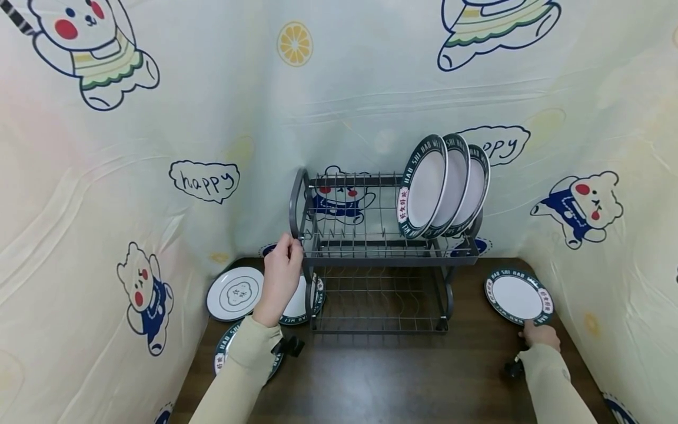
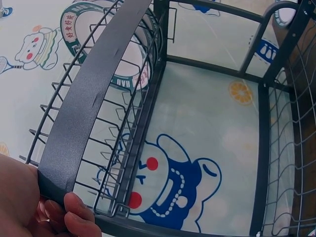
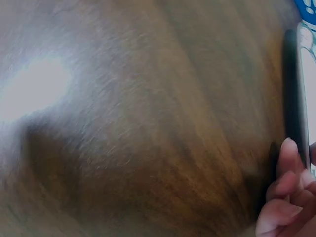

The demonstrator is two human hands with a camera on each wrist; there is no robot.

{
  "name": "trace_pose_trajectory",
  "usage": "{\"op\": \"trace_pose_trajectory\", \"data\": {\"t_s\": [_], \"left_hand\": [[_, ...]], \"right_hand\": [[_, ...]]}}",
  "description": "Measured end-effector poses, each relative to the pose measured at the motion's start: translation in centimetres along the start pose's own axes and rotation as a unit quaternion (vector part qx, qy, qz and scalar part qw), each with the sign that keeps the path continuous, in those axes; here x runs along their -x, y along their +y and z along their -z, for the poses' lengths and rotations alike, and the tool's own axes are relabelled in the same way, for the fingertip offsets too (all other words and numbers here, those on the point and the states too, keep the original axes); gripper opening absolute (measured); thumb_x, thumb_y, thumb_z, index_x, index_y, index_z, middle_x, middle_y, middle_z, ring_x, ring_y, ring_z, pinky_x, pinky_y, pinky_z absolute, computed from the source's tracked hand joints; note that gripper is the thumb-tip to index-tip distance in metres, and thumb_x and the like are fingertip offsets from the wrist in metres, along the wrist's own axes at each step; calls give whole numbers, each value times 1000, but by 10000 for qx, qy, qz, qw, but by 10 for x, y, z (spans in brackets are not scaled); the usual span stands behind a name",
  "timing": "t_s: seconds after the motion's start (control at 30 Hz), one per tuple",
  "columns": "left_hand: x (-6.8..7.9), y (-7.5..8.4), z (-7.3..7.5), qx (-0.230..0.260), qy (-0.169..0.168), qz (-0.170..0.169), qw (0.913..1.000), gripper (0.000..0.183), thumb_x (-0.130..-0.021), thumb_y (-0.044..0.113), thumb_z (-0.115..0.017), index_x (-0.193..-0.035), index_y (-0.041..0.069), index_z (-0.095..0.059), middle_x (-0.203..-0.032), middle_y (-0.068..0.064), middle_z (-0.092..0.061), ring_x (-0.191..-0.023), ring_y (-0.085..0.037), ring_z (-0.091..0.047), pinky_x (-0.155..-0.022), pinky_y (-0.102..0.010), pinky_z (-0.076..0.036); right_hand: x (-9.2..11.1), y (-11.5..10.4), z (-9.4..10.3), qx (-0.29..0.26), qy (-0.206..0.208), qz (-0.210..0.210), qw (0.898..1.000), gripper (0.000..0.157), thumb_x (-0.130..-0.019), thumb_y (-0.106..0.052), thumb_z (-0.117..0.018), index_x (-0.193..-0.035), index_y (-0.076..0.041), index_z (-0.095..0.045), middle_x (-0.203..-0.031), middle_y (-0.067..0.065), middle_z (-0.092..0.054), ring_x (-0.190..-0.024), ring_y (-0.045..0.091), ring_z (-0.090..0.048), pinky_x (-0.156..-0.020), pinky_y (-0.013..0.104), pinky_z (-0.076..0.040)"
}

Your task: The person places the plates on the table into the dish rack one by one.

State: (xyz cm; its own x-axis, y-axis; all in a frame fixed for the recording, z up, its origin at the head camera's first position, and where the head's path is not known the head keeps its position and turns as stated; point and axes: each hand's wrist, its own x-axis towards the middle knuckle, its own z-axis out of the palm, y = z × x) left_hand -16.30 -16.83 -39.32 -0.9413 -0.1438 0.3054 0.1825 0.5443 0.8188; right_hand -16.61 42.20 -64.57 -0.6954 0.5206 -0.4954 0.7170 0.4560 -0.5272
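A grey metal two-tier dish rack (image 1: pixel 392 261) stands on the wooden table. My left hand (image 1: pixel 281 280) grips the upper left corner of its frame; in the left wrist view, fingers (image 2: pixel 81 222) curl around the flat side bar (image 2: pixel 84 113). Three green-rimmed white plates (image 1: pixel 422 191) stand tilted on edge at the right of the top tier. Over at the right, my right hand (image 1: pixel 541 338) pinches the near rim of another green-rimmed plate (image 1: pixel 516 295). The right wrist view shows fingers (image 3: pixel 289 158) under that plate's edge (image 3: pixel 302 94), with most of the plate out of frame.
Left of the rack lie several more plates: one at the back (image 1: pixel 235 293), one beside the rack leg (image 1: pixel 296 305), one under my left forearm (image 1: pixel 225 348). A cartoon-printed cloth (image 1: pixel 339 106) hangs behind and on both sides. Wooden tabletop (image 1: pixel 381 371) extends before the rack.
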Motion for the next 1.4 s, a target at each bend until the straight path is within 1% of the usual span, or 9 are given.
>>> {"op": "trace_pose_trajectory", "data": {"t_s": [0.17,0.27,0.33,0.43,0.53,0.67,0.83,1.03,1.4], "left_hand": [[1,1,1,-28,49,-26,10000,25,-111,18,-43,-88,10,-49,-69,-5,-47,-55,-23,-47,-48,-28,-35],[2,1,1,-36,67,-21,10000,25,-111,18,-42,-88,10,-49,-68,-5,-48,-55,-23,-47,-48,-28,-36],[2,1,1,-34,66,-13,10000,25,-111,18,-42,-88,10,-49,-68,-5,-48,-55,-23,-47,-48,-28,-36],[2,2,1,-10,59,2,10000,25,-111,18,-42,-89,10,-50,-67,-5,-48,-55,-23,-48,-48,-28,-36],[2,1,1,-4,40,6,10000,25,-111,18,-42,-89,10,-50,-67,-5,-47,-55,-23,-47,-48,-28,-36],[1,2,1,-25,39,-28,10000,25,-111,18,-42,-88,10,-49,-67,-5,-46,-54,-23,-45,-47,-27,-34],[1,2,1,-30,43,-14,10000,25,-110,17,-42,-87,10,-48,-67,-5,-45,-54,-23,-44,-47,-27,-33],[0,1,1,-24,38,-35,10000,25,-110,18,-43,-88,10,-49,-68,-5,-44,-55,-23,-44,-48,-27,-34],[-1,1,2,22,-16,-58,10000,25,-111,19,-42,-88,10,-49,-66,-5,-47,-53,-24,-48,-46,-28,-36]], "right_hand": [[0,7,3,-431,-34,75,9990,62,-107,-36,-30,-76,-3,-73,-63,0,-66,-74,27,-60,-72,41,-45],[3,12,2,-614,116,267,9977,61,-107,-32,-30,-79,-2,-74,-64,0,-66,-72,26,-58,-71,40,-43],[5,15,1,-760,291,379,9960,60,-106,-31,-30,-79,-2,-74,-63,-1,-66,-70,26,-56,-70,39,-41],[9,19,-2,-1008,621,478,9918,57,-104,-32,-32,-77,-2,-73,-61,-5,-65,-66,21,-53,-66,34,-41],[12,22,-4,-1300,823,508,9868,55,-104,-32,-35,-75,-4,-72,-58,-9,-65,-62,15,-53,-62,29,-39],[15,24,-6,-1642,905,501,9810,52,-103,-34,-36,-74,-7,-70,-55,-14,-62,-58,8,-54,-60,25,-39],[18,26,-9,-2056,985,464,9726,47,-103,-33,-39,-71,-12,-67,-53,-18,-60,-54,5,-56,-57,23,-41],[25,29,-13,-2301,1149,561,9647,46,-102,-32,-42,-67,-15,-66,-51,-18,-59,-52,5,-57,-53,22,-43],[44,28,-17,-2442,1302,756,9580,47,-104,-32,-44,-66,-14,-65,-52,-17,-60,-52,5,-58,-51,21,-45]]}}
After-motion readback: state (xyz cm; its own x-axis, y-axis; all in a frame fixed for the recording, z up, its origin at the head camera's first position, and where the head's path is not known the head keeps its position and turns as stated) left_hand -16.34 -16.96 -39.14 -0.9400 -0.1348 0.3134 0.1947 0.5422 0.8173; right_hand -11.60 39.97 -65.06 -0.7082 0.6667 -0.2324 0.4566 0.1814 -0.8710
